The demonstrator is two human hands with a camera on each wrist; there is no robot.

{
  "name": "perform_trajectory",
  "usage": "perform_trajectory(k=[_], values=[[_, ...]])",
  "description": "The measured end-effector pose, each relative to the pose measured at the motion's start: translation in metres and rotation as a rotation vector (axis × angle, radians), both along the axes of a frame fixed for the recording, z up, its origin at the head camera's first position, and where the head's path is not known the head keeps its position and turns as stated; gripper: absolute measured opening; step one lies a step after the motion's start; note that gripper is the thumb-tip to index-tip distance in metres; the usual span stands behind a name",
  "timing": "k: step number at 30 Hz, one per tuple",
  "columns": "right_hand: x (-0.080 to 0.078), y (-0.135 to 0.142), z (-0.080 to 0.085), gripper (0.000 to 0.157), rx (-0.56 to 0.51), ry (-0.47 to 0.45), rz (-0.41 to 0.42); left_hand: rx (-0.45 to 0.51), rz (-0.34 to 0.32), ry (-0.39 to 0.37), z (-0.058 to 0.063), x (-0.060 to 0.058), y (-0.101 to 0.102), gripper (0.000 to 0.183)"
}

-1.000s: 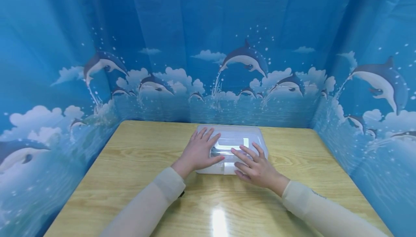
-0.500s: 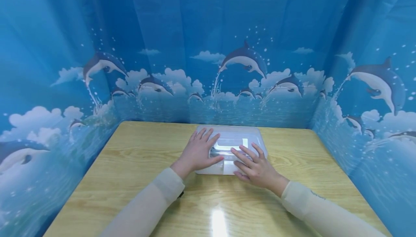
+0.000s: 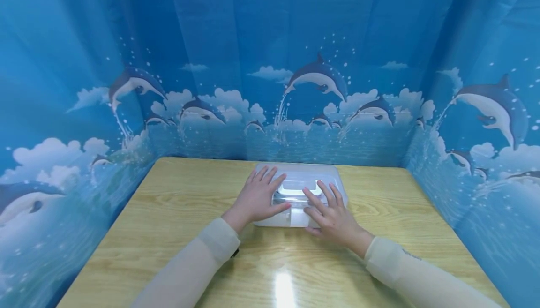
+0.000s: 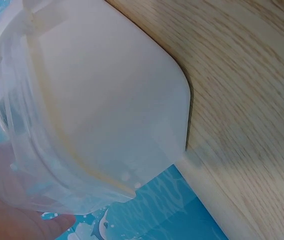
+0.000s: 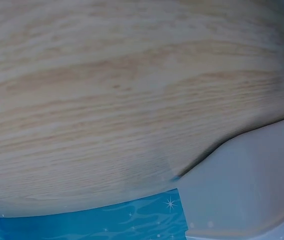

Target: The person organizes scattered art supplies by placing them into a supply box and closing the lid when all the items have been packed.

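Observation:
A white plastic storage box with a clear lid stands near the far edge of the table. My left hand rests on the left part of the lid with its fingers spread and straight. Over the front right part lies my right hand, its fingers spread and fairly straight, touching or very near the lid. Between the hands a white latch shows at the front. Something darker shows faintly through the lid, too unclear to name. In the right wrist view only a corner of the box appears, without the hand.
The wood-grain table extends around the box on both sides and in front. Blue dolphin-print curtains stand behind it and along both sides. A small dark object shows beside the left sleeve.
My right hand's fingers have shifted slightly over the front right of the lid. The left hand and the box stay where they were.

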State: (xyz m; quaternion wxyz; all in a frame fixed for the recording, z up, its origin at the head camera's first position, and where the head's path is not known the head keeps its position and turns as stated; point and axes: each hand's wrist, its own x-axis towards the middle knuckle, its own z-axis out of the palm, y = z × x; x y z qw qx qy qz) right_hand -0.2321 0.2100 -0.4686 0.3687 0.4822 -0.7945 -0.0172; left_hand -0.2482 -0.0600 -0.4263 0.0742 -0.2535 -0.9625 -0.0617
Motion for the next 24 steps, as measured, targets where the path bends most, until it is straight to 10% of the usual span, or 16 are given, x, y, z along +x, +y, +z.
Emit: perform_trajectory(k=[24], values=[[0.008, -0.01, 0.001, 0.051, 0.012, -0.179, -0.091, -0.015, -0.004, 0.007, 0.001, 0.0, -0.001, 0.09]])
